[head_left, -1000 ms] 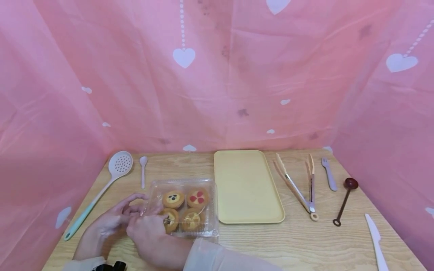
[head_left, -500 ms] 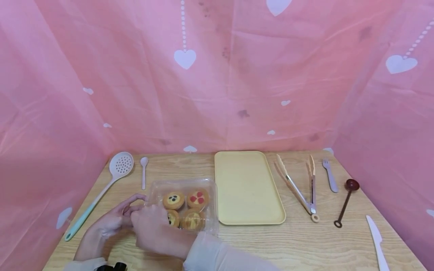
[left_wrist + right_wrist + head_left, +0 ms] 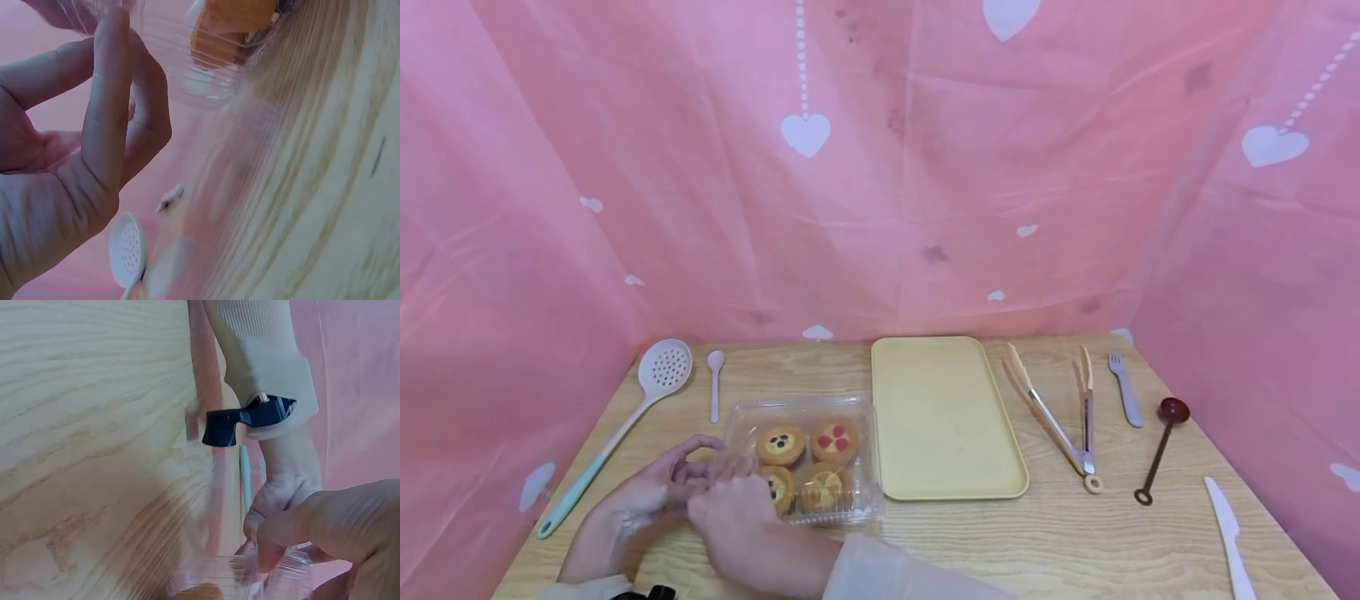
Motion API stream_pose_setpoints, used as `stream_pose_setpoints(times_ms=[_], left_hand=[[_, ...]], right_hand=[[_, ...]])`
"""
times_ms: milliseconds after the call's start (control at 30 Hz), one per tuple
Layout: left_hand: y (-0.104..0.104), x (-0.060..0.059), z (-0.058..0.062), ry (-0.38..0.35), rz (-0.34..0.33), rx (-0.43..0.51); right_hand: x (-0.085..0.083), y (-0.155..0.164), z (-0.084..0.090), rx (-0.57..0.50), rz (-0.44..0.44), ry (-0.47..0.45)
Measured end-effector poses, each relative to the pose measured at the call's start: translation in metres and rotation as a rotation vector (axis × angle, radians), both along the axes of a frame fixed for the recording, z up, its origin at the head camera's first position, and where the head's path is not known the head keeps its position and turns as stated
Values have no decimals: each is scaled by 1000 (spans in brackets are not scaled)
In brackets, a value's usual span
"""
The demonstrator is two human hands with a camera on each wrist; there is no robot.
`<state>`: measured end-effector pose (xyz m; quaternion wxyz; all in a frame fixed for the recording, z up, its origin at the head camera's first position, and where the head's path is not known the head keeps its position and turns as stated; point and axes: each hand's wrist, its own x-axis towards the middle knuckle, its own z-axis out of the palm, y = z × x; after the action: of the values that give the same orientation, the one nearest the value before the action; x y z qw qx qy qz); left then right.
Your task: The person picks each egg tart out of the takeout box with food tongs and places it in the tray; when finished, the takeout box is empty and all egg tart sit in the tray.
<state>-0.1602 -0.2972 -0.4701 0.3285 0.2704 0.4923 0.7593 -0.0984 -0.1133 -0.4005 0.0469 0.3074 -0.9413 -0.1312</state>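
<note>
Both hands met at the near-left corner of the clear clamshell box (image 3: 805, 458), which sat on the wooden table (image 3: 1000, 542) left of centre. The left hand (image 3: 651, 492) had its fingers curled, thumb and fingertips pinching the box's plastic edge. The right hand (image 3: 737, 521) lay across from about 5 o'clock, fingers bent over the same corner and gripping the clear lid. Four tarts (image 3: 808, 462) sat inside the box. At 3 o'clock, just beside the box, lay a yellow tray (image 3: 943, 417). At 10 o'clock lay a slotted spoon (image 3: 647, 396) and a small white spoon (image 3: 715, 379). Further out toward 3 o'clock lay tongs (image 3: 1060, 421), a fork (image 3: 1123, 387), a brown scoop (image 3: 1161, 446) and a white knife (image 3: 1228, 533).
</note>
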Motion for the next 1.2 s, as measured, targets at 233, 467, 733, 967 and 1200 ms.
stream_pose_setpoints(times_ms=[233,467,733,967,1200], left_hand=[[-3,2,0,5,15,-39],[-1,6,1,11,24,-95],[0,4,2,22,9,-95],[3,2,3,44,22,-133],[4,1,6,44,27,-116]], right_hand=[[-12,35,21,18,-19,-120],[-28,99,27,-37,-56,-159],[-31,138,22,-149,-60,-233],[-32,141,20,-170,-31,-239],[-28,136,13,-167,-30,-236]])
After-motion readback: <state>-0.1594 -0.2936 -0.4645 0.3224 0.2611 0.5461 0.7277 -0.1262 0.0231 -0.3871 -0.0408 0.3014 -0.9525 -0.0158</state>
